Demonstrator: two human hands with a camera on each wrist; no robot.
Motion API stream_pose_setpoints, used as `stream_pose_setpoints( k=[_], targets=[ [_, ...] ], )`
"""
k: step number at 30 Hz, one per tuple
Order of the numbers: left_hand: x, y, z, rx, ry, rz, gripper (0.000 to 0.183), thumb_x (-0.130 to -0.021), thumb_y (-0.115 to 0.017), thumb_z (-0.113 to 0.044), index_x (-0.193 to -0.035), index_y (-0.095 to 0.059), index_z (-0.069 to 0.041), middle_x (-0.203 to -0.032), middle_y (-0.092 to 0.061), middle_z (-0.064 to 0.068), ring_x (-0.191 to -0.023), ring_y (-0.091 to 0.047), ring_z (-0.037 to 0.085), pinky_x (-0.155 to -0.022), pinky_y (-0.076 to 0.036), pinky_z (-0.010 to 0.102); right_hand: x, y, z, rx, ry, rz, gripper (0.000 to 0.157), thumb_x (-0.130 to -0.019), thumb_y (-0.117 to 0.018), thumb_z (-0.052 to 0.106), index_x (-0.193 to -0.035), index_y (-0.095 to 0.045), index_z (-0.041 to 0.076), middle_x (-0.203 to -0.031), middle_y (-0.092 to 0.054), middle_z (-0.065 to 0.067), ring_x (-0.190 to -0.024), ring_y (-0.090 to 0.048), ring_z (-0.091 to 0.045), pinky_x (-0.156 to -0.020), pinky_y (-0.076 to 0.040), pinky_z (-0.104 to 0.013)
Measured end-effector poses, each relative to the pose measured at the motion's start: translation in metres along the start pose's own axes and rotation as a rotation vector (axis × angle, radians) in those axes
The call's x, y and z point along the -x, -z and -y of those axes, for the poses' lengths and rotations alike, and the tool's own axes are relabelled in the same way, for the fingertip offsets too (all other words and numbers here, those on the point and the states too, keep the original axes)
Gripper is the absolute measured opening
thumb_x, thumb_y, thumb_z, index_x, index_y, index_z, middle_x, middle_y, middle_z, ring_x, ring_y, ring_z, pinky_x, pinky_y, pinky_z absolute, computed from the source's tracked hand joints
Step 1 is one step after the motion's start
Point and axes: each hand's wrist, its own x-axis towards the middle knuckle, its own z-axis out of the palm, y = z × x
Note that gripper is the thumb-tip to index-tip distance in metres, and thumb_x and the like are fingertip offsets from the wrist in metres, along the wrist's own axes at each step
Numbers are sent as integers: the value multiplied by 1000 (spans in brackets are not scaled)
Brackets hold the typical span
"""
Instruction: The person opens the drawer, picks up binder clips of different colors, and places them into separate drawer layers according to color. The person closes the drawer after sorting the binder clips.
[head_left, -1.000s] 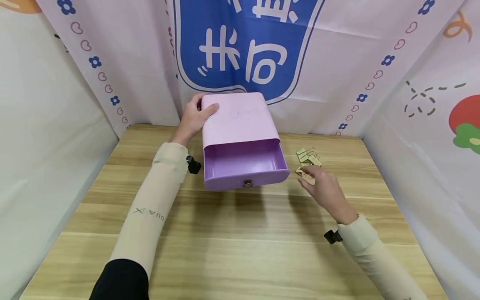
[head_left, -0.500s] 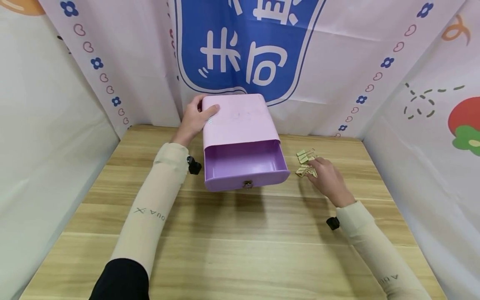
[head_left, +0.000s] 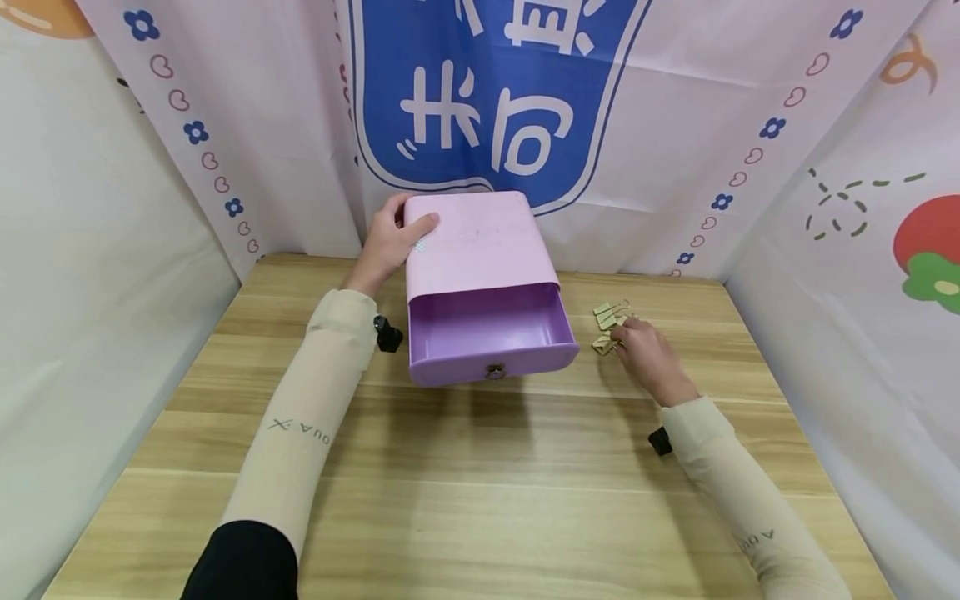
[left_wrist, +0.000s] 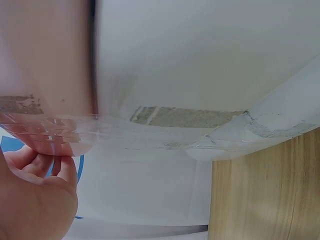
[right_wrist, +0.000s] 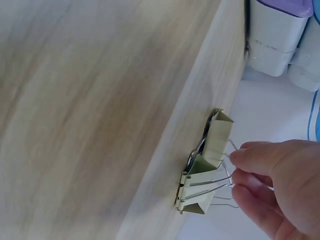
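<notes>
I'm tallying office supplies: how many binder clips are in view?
2 that I can tell apart: a rear clip and a front clip, both right of the purple drawer. The right hand may hide more.

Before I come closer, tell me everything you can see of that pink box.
The pink box has a glossy, plastic-looking top with rounded corners and faint marks. Its purple drawer is pulled out, with a small metallic-looking knob at front centre; no contents show. The wrist views suggest paler tiers below, bearing a grey patch. It seems to stand on the wooden table. The left hand grips its rear left corner, thumb on top.
</notes>
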Motion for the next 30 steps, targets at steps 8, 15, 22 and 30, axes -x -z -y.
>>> stream_pose_setpoints(
  k=[8,15,22,30],
  targets=[
    [-1,0,1,-3,39,15,75,-98,-73,-43,-158,-41,-12,-157,-49,14,-134,-50,25,-118,-43,43,-2,0,-4,27,64,-8,6,-95,-72,-4,-98,-77,-3,-91,-68,-15,-83,-69,-33,-74,-61,-45],
    [-2,2,1,2,35,10,75,-98,-73,-43,-158,-42,-12,-157,-49,14,-135,-49,25,-119,-42,43,-2,7,-5,15,84,-48,9,-96,-72,0,-102,-78,-2,-92,-70,-14,-81,-69,-30,-75,-61,-46],
    [-2,1,0,1,38,7,75,-98,-73,-43,-159,-41,-12,-158,-49,14,-135,-50,25,-119,-43,43,0,14,-5,19,156,-169,7,-93,-76,0,-99,-79,-3,-90,-71,-14,-78,-69,-31,-72,-61,-48],
    [0,0,-1,3,32,7,75,-98,-72,-43,-158,-42,-11,-157,-49,15,-134,-50,25,-118,-43,43,3,23,-3,-4,197,-237,8,-90,-79,-3,-98,-79,-3,-92,-73,-14,-82,-71,-32,-73,-62,-48]
  ],
)
